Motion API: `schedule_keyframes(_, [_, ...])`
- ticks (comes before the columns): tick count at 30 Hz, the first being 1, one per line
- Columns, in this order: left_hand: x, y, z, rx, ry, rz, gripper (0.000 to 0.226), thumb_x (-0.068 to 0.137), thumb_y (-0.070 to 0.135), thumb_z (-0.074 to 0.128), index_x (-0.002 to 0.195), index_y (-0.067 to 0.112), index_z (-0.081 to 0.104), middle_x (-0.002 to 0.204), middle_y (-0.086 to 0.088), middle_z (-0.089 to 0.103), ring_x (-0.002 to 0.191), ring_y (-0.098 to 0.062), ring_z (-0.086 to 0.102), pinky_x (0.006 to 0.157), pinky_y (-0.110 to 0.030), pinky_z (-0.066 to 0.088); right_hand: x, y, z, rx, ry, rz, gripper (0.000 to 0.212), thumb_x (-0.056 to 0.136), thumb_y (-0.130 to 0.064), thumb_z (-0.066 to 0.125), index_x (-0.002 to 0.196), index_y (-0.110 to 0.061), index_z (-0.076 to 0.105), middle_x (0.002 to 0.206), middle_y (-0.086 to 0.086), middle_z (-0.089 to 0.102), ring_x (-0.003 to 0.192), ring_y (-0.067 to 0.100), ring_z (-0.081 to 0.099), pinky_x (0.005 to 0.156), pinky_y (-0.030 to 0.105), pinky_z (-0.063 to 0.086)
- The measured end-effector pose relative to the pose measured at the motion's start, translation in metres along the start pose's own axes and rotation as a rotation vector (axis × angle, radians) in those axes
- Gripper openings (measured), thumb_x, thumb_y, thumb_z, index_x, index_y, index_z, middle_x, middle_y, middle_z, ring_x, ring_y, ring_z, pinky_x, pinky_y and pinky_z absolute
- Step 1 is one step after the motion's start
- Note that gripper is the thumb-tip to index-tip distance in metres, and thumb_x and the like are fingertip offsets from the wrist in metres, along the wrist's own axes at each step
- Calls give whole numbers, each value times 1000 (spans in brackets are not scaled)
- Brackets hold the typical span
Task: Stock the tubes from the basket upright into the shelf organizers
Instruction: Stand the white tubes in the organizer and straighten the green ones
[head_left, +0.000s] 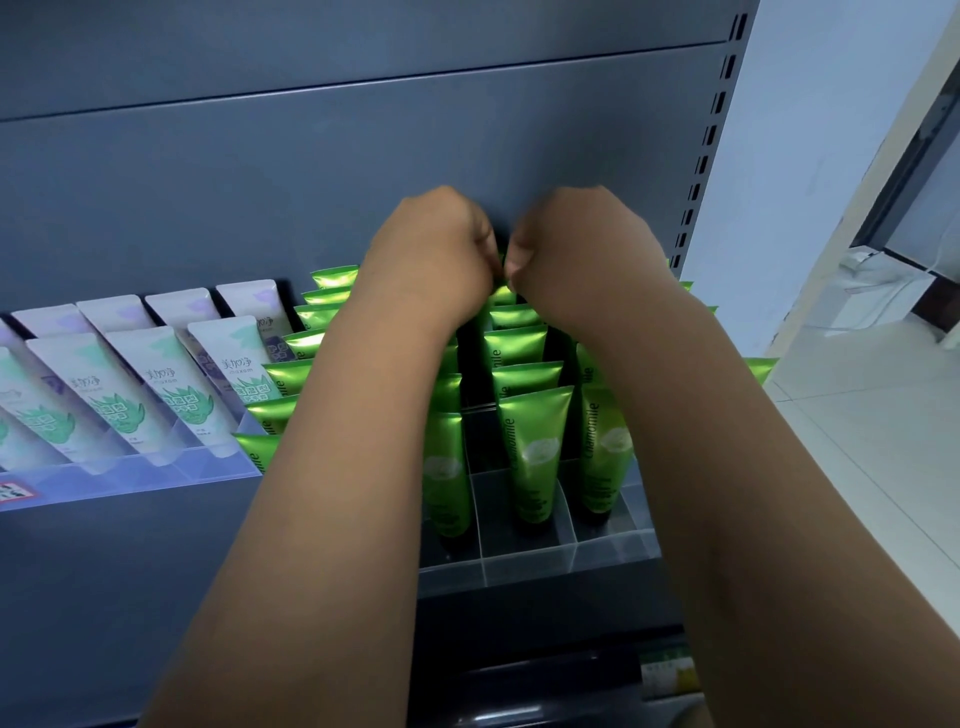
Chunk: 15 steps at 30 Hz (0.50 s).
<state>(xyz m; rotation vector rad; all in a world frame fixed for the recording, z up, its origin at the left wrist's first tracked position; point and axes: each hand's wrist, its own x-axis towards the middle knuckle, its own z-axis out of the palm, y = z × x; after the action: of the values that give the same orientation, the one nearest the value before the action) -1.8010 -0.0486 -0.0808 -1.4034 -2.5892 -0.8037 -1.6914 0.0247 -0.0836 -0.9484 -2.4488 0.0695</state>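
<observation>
Several green tubes (535, 447) stand upright in the clear shelf organizer (524, 564). My left hand (434, 244) and my right hand (571, 239) reach over them to the back rows, knuckles up and fingers curled. Between the two hands a green tube (503, 293) shows at the back of the middle column, and both hands seem to pinch its top edge. My forearms hide the left columns of green tubes. The basket is not in view.
White tubes (202, 387) with green leaf prints lean in a second clear organizer on the left. The grey shelf back panel (311, 182) rises behind. A slotted upright (701, 166) bounds the shelf on the right, with white floor tiles (857, 441) beyond.
</observation>
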Motion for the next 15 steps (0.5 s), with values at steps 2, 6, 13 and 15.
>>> schedule_keyframes(2, [-1, 0, 0, -7, 15, 30, 19, 78, 13, 71, 74, 31, 78, 86, -2, 74, 85, -26, 69, 87, -36, 57, 0, 1, 1, -19, -2, -3, 21, 87, -18, 60, 101, -24, 75, 109, 5, 67, 111, 30, 58, 79, 31, 37])
schedule_keyframes(6, [-3, 0, 0, 1, 18, 45, 24, 78, 9, 67, 76, 30, 79, 88, -4, 74, 87, -27, 68, 87, -37, 57, 1, 3, 2, -41, 7, -10, 21, 87, -19, 59, 102, -24, 74, 109, 5, 67, 113, 30, 57, 78, 31, 36])
schedule_keyframes(13, [-4, -2, 3, 15, 12, 26, 20, 77, 10, 70, 82, 27, 79, 89, -5, 73, 87, -30, 68, 83, -40, 59, -1, 8, -3, -18, -5, 12, 24, 89, -17, 60, 105, -25, 75, 113, 6, 67, 111, 31, 59, 79, 32, 39])
schedule_keyframes(15, [-4, -2, 3, 13, 11, 21, 20, 77, 11, 70, 81, 28, 78, 89, -4, 73, 86, -30, 68, 83, -40, 59, -1, 8, -3, -22, -3, 5, 24, 89, -18, 60, 105, -26, 75, 114, 7, 67, 112, 31, 58, 79, 32, 38])
